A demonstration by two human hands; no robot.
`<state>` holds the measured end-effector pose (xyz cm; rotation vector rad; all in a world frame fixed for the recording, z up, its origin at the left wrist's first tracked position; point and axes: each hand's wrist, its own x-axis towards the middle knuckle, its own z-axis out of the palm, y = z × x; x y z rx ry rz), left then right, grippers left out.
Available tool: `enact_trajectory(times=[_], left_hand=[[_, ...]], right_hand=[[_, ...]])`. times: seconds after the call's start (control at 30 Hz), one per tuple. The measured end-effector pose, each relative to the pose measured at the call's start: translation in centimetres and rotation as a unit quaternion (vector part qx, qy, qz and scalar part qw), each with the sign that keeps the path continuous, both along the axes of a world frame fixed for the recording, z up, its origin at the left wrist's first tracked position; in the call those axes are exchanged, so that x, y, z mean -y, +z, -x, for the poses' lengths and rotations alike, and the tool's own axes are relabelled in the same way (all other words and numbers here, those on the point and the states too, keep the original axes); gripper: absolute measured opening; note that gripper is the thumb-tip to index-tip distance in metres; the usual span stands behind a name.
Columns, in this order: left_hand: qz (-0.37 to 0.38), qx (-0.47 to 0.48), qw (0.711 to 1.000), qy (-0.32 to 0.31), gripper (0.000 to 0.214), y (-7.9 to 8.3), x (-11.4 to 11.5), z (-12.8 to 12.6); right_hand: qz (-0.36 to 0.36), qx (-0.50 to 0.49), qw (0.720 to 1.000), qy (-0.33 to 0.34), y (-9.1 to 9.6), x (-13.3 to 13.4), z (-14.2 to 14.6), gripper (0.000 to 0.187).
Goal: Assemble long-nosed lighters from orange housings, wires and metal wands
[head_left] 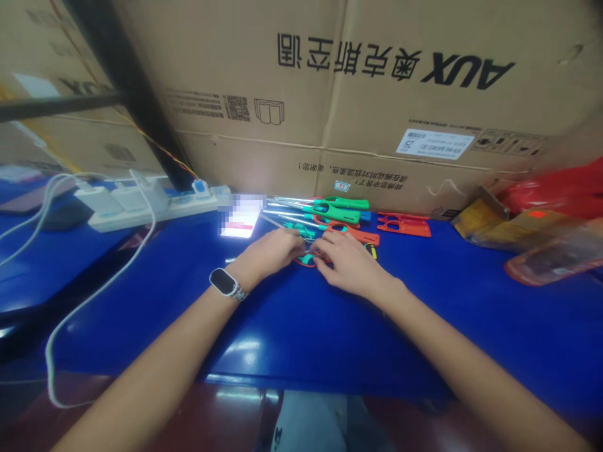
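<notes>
Fingertips of both hands are partly hiding the work. Left hand (281,248) is sitting with fingers bent inward; right hand (347,260) is facing it, thumb and forefinger drawn close together. Cannot tell whether either is gripping: the tips are blurring into a thin pale sliver between them. Right hand is also covering part of a yellow-and-black item (372,251). Phone (242,218) beyond the left hand is showing partly as coarse blocks. Far right, a red bag (560,188) and a clear-looking packet (549,258) are smearing, and both are running out of view

Small piece (307,259) is showing between the two hands, at the blue bench (301,339); whether it is resting there or being held, cannot tell. It is looking teal inside, red-orange at the rim, ends tucked behind fingers. Just beyond, teal bits (301,230) are lying. Behind, long-nosed lighters (339,214) are lying bunched, green and orange handles, silvery rods pointing left, overlapping too much for counting. Orange-red shells (407,227) are lying to the right, near the carton (330,113) standing behind
</notes>
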<state>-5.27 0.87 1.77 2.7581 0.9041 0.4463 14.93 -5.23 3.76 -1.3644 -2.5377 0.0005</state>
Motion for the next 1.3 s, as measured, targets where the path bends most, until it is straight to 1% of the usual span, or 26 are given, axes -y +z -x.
enact_trajectory(times=[0.07, 0.23, 0.37, 0.5, 0.6, 0.67, 0.73, 0.83, 0.93, 1.0, 1.07, 1.1, 1.17, 1.2, 1.27, 1.3], left_hand=[[-0.001, 0.003, 1.0, -0.004, 0.014, 0.0, 0.0, 0.0], [0.002, 0.008, 1.0, 0.002, 0.015, -0.1, -0.1, 0.0], [0.011, 0.011, 1.0, 0.004, 0.017, -0.2, -0.1, 0.0], [0.024, -0.008, 1.0, 0.011, 0.019, 0.1, 0.3, 0.1], [-0.007, -0.009, 1.0, 0.019, 0.021, 1.1, 1.1, 0.2], [-0.046, 0.024, 0.998, 0.023, 0.031, 1.9, 1.8, 0.2], [-0.064, 0.067, 0.996, 0.019, 0.038, 2.6, 2.4, 0.0], [-0.056, 0.085, 0.995, 0.009, 0.03, 2.8, 3.0, -0.8], [-0.044, 0.086, 0.995, 0.019, 0.018, 2.3, 3.1, -1.5], [-0.006, 0.112, 0.993, 0.027, 0.014, 2.0, 3.0, -1.7], [0.078, 0.157, 0.984, 0.037, 0.015, 1.7, 2.9, -1.6], [0.136, 0.187, 0.972, 0.041, 0.015, 1.6, 2.8, -1.6], [0.255, 0.26, 0.93, 0.042, 0.02, 1.4, 2.8, -1.6], [0.305, 0.298, 0.904, 0.039, 0.028, 1.4, 2.7, -1.7], [0.379, 0.35, 0.856, 0.028, 0.048, 1.2, 2.6, -1.8], [0.402, 0.361, 0.841, 0.023, 0.052, 1.2, 2.6, -1.9]], right_hand=[[0.022, 0.006, 1.0, -0.002, 0.3, -0.4, 0.2, 0.012], [0.075, 0.067, 0.995, -0.004, 1.6, -2.0, 0.7, 0.012], [0.098, 0.057, 0.993, 0.024, 2.5, -2.9, 0.1, 0.012], [0.11, -0.016, 0.994, 0.023, 2.9, -2.6, -1.1, 0.008], [0.128, -0.11, 0.985, 0.017, 3.0, -1.9, -2.0, 0.01], [0.145, -0.174, 0.974, 0.004, 2.7, -1.4, -2.4, 0.011], [0.158, -0.225, 0.961, -0.014, 2.3, -1.0, -2.7, 0.01], [0.157, -0.272, 0.949, -0.026, 1.6, -0.5, -2.9, 0.01], [0.142, -0.298, 0.944, -0.031, 1.2, -0.3, -2.7, 0.012], [0.123, -0.321, 0.938, -0.035, 1.0, -0.1, -2.4, 0.014], [0.092, -0.35, 0.931, -0.038, 0.7, 0.1, -2.1, 0.014], [0.074, -0.361, 0.929, -0.037, 0.5, 0.2, -1.9, 0.015], [0.049, -0.367, 0.929, -0.023, 0.0, 0.3, -1.7, 0.021], [0.043, -0.366, 0.929, -0.014, -0.3, 0.4, -1.6, 0.023], [0.047, -0.374, 0.926, -0.001, -0.9, 0.6, -1.4, 0.024], [0.05, -0.383, 0.923, 0.0, -1.1, 0.6, -1.2, 0.023]])
